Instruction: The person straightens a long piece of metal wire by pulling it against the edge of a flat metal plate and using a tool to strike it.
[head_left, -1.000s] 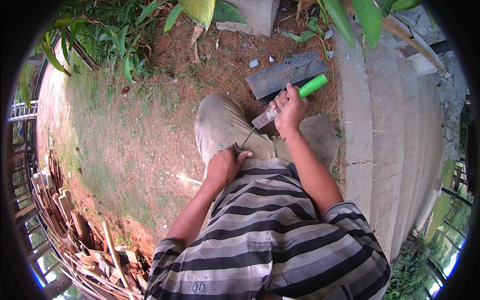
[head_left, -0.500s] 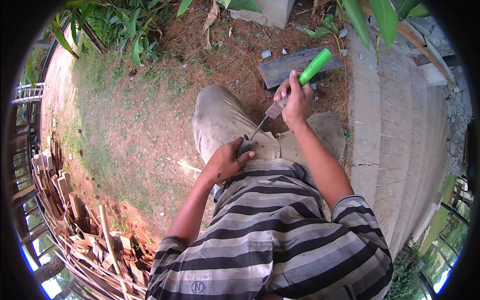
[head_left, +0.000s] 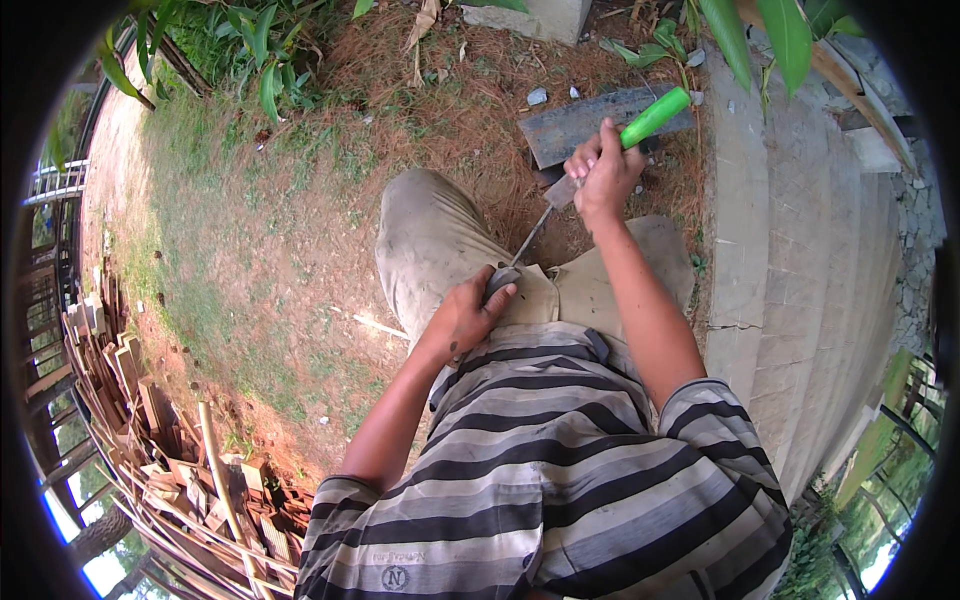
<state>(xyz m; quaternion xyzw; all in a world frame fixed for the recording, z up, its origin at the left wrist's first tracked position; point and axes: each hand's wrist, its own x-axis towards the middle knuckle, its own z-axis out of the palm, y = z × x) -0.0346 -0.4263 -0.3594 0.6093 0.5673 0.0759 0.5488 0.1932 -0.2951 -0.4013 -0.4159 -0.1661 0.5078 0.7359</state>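
My right hand (head_left: 606, 178) is closed around a tool with a bright green handle (head_left: 655, 118) that juts up to the right past my fist. On the other side of that fist shows a flat grey-brown piece (head_left: 563, 193). From it a thin metal rod (head_left: 534, 235) slants down to my left hand. The left hand (head_left: 466, 315) lies low over my lap, thumb and fingers closed on a small dark grey piece (head_left: 502, 281) where the rod ends. Whether rod and flat piece belong to the green-handled tool, I cannot tell.
Beyond my knees a dark grey slab (head_left: 590, 124) lies on the needle-strewn ground. Concrete steps (head_left: 770, 290) run along my right. A heap of scrap wood (head_left: 190, 480) fills the lower left. Leafy plants (head_left: 265, 60) hang in at the top.
My right hand and the green handle have moved up and to the right, farther from my left hand, with more rod showing. My left hand has shifted slightly right.
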